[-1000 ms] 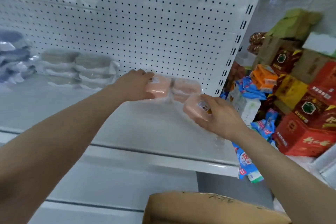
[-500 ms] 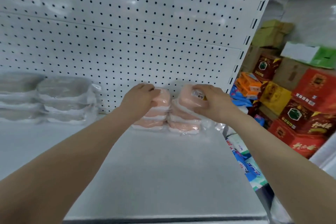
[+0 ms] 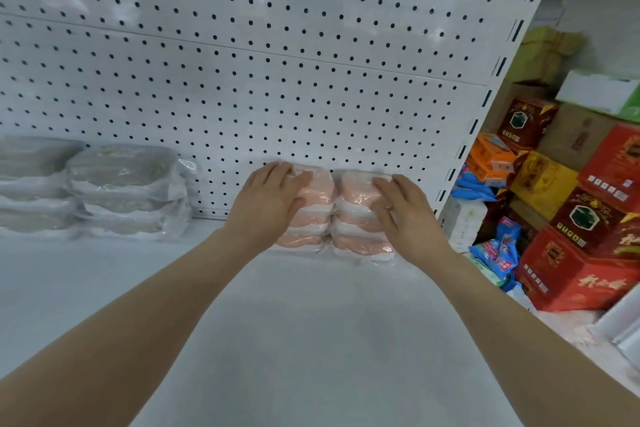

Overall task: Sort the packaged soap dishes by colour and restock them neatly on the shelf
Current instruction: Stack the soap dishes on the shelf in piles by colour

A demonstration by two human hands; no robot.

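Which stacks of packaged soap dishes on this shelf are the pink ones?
The two side-by-side stacks your left hand and right hand rest on; the stacks further left are grey.

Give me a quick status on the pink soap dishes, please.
Left hand on left pink stack, right hand on right pink stack. Stacks side by side at pegboard. Grey packs well left, apart.
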